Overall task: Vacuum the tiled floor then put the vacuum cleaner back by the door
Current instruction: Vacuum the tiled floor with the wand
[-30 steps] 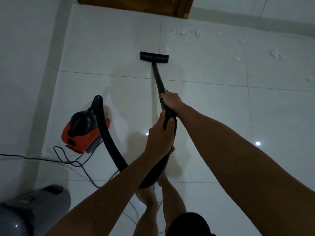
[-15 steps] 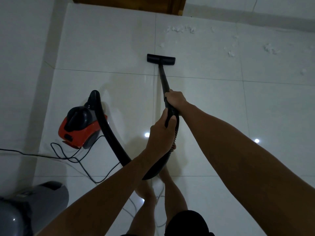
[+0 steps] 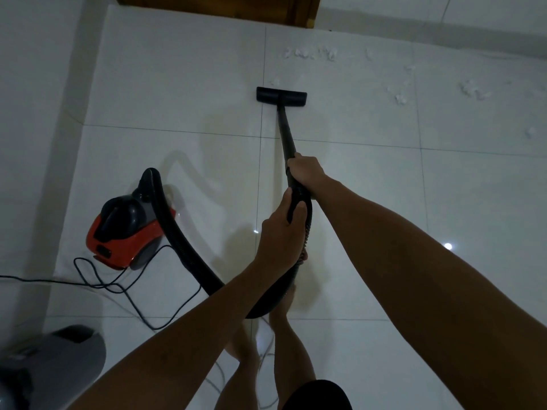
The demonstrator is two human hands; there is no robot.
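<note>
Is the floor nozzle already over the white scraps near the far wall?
No, the floor nozzle sits short of the white scraps, with bare tile between them.

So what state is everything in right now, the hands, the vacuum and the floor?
Left hand: grips the hose end of the wand.
Right hand: grips the wand further down.
Floor nozzle: flat on the tiles, just short of a white scrap.
Vacuum cleaner: standing on the floor, hose attached, cord trailing loose.
White scraps: still scattered, not picked up.
Wooden door: only its bottom edge shows.
</note>
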